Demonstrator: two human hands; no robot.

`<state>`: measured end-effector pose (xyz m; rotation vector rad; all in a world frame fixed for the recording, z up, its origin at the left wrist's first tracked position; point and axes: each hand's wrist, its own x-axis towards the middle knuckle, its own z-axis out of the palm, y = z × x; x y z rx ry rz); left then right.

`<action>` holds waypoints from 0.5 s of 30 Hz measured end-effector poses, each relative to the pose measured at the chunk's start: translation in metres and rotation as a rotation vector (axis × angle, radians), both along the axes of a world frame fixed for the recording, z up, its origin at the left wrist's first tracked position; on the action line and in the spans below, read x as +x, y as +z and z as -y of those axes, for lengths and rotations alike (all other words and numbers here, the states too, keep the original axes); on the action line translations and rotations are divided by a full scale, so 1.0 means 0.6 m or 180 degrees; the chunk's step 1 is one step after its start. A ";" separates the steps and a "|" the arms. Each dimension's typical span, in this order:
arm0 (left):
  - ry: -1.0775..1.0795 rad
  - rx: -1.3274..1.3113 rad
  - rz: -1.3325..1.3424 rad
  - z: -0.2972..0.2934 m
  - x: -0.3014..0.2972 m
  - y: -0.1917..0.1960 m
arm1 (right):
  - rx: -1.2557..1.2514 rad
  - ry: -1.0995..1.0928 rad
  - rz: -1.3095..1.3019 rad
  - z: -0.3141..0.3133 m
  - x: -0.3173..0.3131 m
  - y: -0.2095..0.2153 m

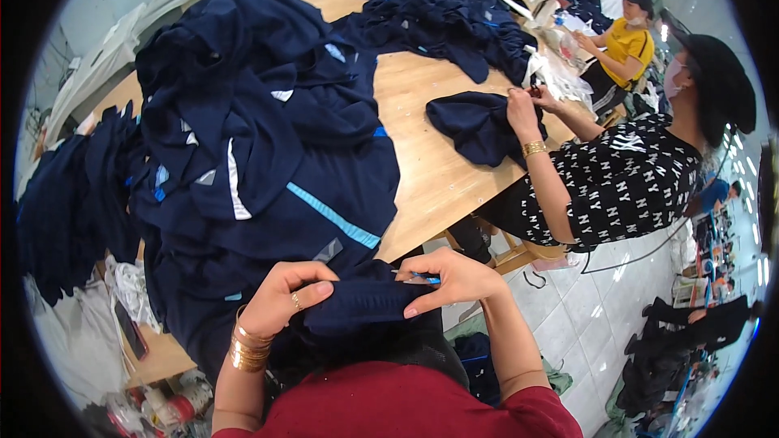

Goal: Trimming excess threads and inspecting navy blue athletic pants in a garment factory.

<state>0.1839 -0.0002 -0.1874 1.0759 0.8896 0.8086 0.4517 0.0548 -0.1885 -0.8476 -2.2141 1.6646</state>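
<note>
Pinches the left end of a dark navy ribbed fabric band (365,302) with the left hand (286,300), thumb and fingers drawn together on the cloth. Grips the right end with the right hand (456,277), thumb laid over the front, fingers bent behind the upper edge, with a small blue-and-metal hand tool (432,280) tucked in beside the cloth, too small to identify with certainty. Holds the band roughly level between both hands, close in front of a dark red shirt (406,405), at the near edge of the surface (426,186). Judging by the grip on both ends, seems partway through handling this one piece, neither set aside nor let go. Just beyond, on the left of the surface, shows a large rumpled pile of dark navy cloth (324,150), with a long light-blue strip (334,216) and a narrow white strip (235,178) among the folds. Suggests plenty left to handle, though impossible to sort finished from waiting pieces by sight. Farther off, to the right, includes a loose dark navy cloth piece (475,123) in a co-worker's bare hands (522,105), apparently also unfinished. Beyond that, holds a second navy heap (442,24), likewise without visible sorting.
</note>
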 end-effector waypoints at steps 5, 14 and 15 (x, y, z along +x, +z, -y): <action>-0.0170 -0.0081 0.0384 0.001 -0.006 -0.004 | 0.0426 0.0121 0.0297 0.003 0.006 0.016; 0.0089 0.1448 -0.1162 0.000 0.015 -0.010 | 0.1516 -0.1940 0.0232 0.030 0.003 0.047; 0.0204 0.2053 -0.1884 -0.002 0.026 -0.009 | 0.2145 -0.1950 0.0136 0.030 0.008 0.054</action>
